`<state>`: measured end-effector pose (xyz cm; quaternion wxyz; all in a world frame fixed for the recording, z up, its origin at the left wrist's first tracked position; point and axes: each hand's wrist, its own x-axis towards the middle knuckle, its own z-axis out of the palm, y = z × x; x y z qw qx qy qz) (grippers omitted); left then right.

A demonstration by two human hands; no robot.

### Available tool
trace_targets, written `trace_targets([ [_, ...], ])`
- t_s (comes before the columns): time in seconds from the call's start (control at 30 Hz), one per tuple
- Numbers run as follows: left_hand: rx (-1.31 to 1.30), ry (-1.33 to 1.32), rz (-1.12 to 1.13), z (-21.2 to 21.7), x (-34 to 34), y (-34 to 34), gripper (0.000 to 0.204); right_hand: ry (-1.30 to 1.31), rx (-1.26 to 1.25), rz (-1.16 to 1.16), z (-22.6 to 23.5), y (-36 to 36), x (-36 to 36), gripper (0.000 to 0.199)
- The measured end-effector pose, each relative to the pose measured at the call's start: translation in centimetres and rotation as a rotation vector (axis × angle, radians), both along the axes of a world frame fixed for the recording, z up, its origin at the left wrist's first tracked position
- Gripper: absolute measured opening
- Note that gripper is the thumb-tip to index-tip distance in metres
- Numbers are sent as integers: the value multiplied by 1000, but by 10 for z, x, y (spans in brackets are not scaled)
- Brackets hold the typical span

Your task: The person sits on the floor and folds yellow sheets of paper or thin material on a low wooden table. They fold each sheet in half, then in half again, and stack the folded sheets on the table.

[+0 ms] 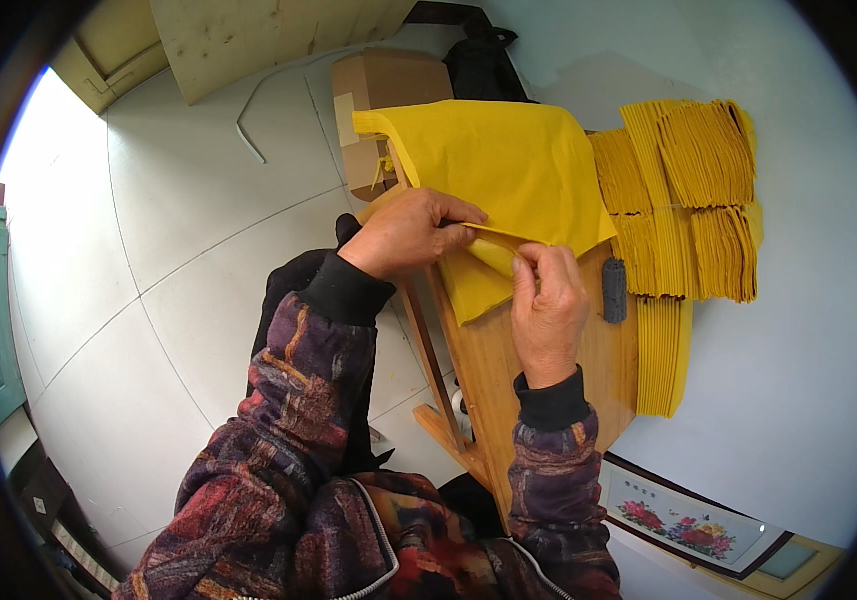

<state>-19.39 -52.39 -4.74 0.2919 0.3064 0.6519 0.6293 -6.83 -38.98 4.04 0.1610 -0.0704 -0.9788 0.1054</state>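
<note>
Yellow sheet material [494, 150] lies over the far part of the wooden table [484, 370], its near edge lifted between the two hands. Left hand [404, 235] pinches that edge between thumb and fingers, while the right hand [549, 315] grips it farther right with thumb and bent fingers, a fold gaping between them. Just beyond the right hand lies a dark grey cylinder [615, 290], near stacked yellow bundles [704, 160] at the wall.

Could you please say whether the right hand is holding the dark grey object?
No, the dark grey object lies apart from the right hand.
</note>
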Motion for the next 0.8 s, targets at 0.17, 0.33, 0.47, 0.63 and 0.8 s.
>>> trace_targets([
  [0.17, 14, -18, 11, 0, 0, 1, 22, -40, -97, -62, -4, 0, 9, 43],
  [0.33, 27, 33, 57, -2, 1, 2, 22, 30, -82, -8, -11, -6, 27, 49],
  [0.47, 24, 42, 84, -2, 2, 2, 23, 77, -25, 63, -16, -15, 38, 46],
  [0.63, -44, 44, 45, 1, 1, 2, 22, -140, -6, 48, -23, -29, 40, 41],
  [0.8, -43, 22, 36, 2, 1, 1, 22, -109, -39, 52, -30, -26, 37, 24],
])
